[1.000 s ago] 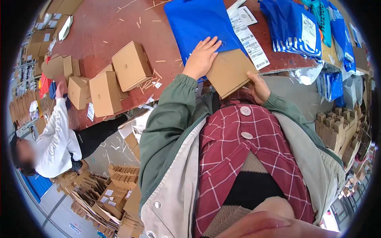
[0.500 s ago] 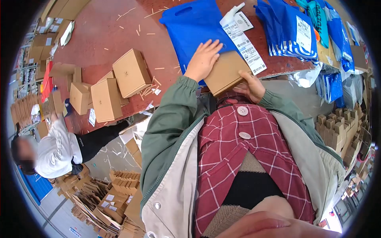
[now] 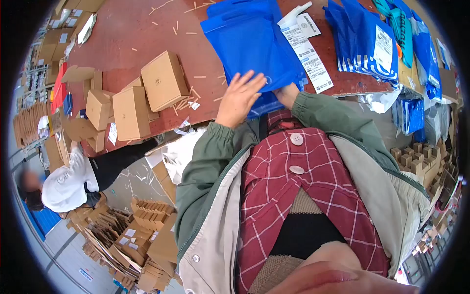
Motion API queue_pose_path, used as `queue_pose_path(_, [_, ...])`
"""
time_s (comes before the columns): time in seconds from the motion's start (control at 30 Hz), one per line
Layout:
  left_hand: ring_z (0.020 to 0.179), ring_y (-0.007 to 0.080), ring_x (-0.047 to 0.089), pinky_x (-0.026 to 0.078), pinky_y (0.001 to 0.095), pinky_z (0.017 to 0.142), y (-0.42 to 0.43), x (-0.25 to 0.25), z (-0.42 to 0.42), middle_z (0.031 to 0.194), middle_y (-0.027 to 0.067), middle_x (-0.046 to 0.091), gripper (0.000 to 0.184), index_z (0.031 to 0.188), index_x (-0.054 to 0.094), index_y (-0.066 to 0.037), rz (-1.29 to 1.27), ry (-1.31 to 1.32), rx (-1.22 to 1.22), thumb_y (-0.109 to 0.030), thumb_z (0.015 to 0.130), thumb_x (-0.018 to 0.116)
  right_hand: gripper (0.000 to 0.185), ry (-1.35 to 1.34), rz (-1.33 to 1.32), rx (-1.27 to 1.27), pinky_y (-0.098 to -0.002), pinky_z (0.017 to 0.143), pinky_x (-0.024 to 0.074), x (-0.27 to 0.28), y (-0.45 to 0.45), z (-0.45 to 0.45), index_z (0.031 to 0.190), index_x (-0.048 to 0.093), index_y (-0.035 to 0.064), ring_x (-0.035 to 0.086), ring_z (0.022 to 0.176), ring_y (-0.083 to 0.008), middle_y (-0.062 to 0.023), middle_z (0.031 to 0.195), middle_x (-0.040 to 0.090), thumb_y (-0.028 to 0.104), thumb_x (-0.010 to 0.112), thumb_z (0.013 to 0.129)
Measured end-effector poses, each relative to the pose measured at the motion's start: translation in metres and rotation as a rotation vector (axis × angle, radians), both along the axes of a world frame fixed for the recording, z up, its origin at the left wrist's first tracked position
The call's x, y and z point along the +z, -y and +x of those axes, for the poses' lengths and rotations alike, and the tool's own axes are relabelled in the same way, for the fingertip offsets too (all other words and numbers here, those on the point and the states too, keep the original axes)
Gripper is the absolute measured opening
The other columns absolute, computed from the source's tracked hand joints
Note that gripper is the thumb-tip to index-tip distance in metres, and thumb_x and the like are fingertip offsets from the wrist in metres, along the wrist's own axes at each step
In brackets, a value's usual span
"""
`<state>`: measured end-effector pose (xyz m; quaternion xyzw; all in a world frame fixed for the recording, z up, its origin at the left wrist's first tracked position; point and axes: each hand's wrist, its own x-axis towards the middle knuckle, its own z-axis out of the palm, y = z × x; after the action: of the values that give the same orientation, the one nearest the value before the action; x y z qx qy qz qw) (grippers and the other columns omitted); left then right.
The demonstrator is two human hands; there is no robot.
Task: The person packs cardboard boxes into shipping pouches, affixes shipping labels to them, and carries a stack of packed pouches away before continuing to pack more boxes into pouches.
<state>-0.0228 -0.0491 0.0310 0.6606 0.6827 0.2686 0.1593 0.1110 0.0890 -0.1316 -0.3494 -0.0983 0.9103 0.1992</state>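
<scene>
A workroom busy at its edges

A red tabletop [image 3: 122,32] fills the upper middle of the frame under bright light. Grey floor [image 3: 61,242] spreads across the lower left, beside a blue panel [image 3: 47,221], while crowded shelving [image 3: 32,88] lines the left edge.

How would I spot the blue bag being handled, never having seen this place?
On the red table, go to the near edge, left of the white printed labels. Find the blue bag directly under the person's left hand. Unlike the striped blue bags farther right, its visible side carries no white label or stripes.
</scene>
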Motion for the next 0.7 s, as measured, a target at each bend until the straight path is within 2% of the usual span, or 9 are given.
queue_pose_path(0.1, [0.112, 0.0334, 0.056, 0.042, 0.0459, 0.097, 0.011, -0.025, 0.012, 0.115, 0.0231, 0.061, 0.062, 0.14, 0.042, -0.009, 0.236, -0.165, 0.633, -0.011, 0.082, 0.064, 0.031, 0.464, 1.623, 0.618, -0.0332, 0.089, 0.0498, -0.023, -0.008, 0.016, 0.116, 0.058, 0.0026, 0.06, 0.102, -0.0211, -0.0099, 0.113, 0.063, -0.006, 0.056, 0.087])
queue_pose_path(0.13, [0.112, 0.0334, 0.056, 0.042, 0.0459, 0.097, 0.014, -0.031, 0.017, 0.115, 0.0231, 0.061, 0.062, 0.14, 0.042, -0.009, 0.23, -0.163, 0.639, -0.011, 0.082, 0.064, 0.031, 0.461, 1.619, 0.626, -0.0332, 0.089, 0.0498, -0.012, -0.007, 0.013, 0.116, 0.058, 0.0026, 0.06, 0.102, -0.0211, -0.0099, 0.113, 0.063, -0.006, 0.056, 0.087])
queue_pose_path(0.2, [0.093, 0.0404, 0.062, 0.048, 0.0488, 0.082, 0.02, -0.047, 0.023, 0.098, 0.0257, 0.065, 0.049, 0.129, 0.051, -0.004, -0.276, 0.372, 0.922, -0.012, 0.082, 0.063, 0.029, 0.256, 0.352, 0.217, -0.0336, 0.086, 0.0503, 0.008, -0.003, 0.001, 0.114, 0.06, 0.0029, 0.061, 0.101, -0.0218, -0.0107, 0.109, 0.064, -0.003, 0.058, 0.086])
queue_pose_path(0.23, [0.082, 0.0455, 0.061, 0.048, 0.0516, 0.072, 0.025, -0.061, 0.022, 0.085, 0.0278, 0.064, 0.03, 0.11, 0.06, 0.0, -0.413, 0.174, 0.763, -0.012, 0.083, 0.06, 0.029, 0.256, 0.352, 0.223, -0.0336, 0.086, 0.0503, 0.025, -0.003, -0.001, 0.114, 0.06, 0.0029, 0.061, 0.101, -0.0218, -0.0107, 0.109, 0.064, -0.003, 0.058, 0.086])
queue_pose_path(0.3, [0.083, 0.046, 0.061, 0.047, 0.0521, 0.072, 0.019, -0.057, 0.029, 0.084, 0.0283, 0.063, 0.024, 0.102, 0.061, 0.0, -0.348, 0.233, 0.724, -0.013, 0.083, 0.059, 0.023, 0.322, 1.467, 0.365, -0.037, 0.079, 0.0522, 0.051, 0.002, -0.001, 0.109, 0.064, 0.0046, 0.064, 0.095, -0.0314, -0.0177, 0.106, 0.065, 0.008, 0.06, 0.086])
queue_pose_path(0.4, [0.083, 0.0466, 0.06, 0.046, 0.0537, 0.073, 0.025, -0.05, 0.025, 0.085, 0.0284, 0.063, 0.022, 0.097, 0.062, 0.002, -0.297, 0.3, 0.652, -0.015, 0.083, 0.057, 0.025, 0.492, 1.811, 0.407, -0.0381, 0.08, 0.0517, 0.032, -0.017, -0.015, 0.109, 0.063, 0.0028, 0.063, 0.095, -0.0316, -0.0182, 0.106, 0.065, 0.013, 0.059, 0.086])
queue_pose_path(0.57, [0.088, 0.0457, 0.059, 0.046, 0.0533, 0.077, 0.051, -0.09, -0.008, 0.089, 0.0292, 0.062, 0.027, 0.102, 0.062, 0.001, -0.385, 0.301, 0.696, -0.019, 0.084, 0.054, 0.029, 0.475, 2.057, 0.615, -0.0376, 0.086, 0.0493, 0.003, -0.034, -0.002, 0.113, 0.06, 0.0016, 0.061, 0.102, -0.0287, -0.0163, 0.109, 0.064, 0.021, 0.057, 0.091])
queue_pose_path(0.63, [0.096, 0.0436, 0.059, 0.046, 0.0505, 0.081, 0.051, -0.089, -0.006, 0.101, 0.0264, 0.062, 0.039, 0.116, 0.059, -0.002, -0.491, 0.283, 0.819, -0.018, 0.081, 0.062, 0.03, 0.483, 1.181, 0.874, -0.0377, 0.083, 0.0494, 0.004, -0.028, 0.005, 0.113, 0.06, 0.0008, 0.062, 0.093, -0.026, -0.0144, 0.11, 0.063, 0.021, 0.06, 0.091])
queue_pose_path(0.7, [0.104, 0.0425, 0.056, 0.045, 0.0487, 0.086, 0.05, -0.055, 0.01, 0.112, 0.0236, 0.059, 0.047, 0.122, 0.056, -0.005, -0.426, 0.179, 0.867, -0.017, 0.077, 0.067, 0.033, 0.351, 1.342, 0.936, -0.0384, 0.078, 0.0496, 0.045, -0.02, 0.034, 0.114, 0.06, 0.001, 0.063, 0.089, -0.0279, -0.0163, 0.104, 0.064, 0.024, 0.06, 0.09])
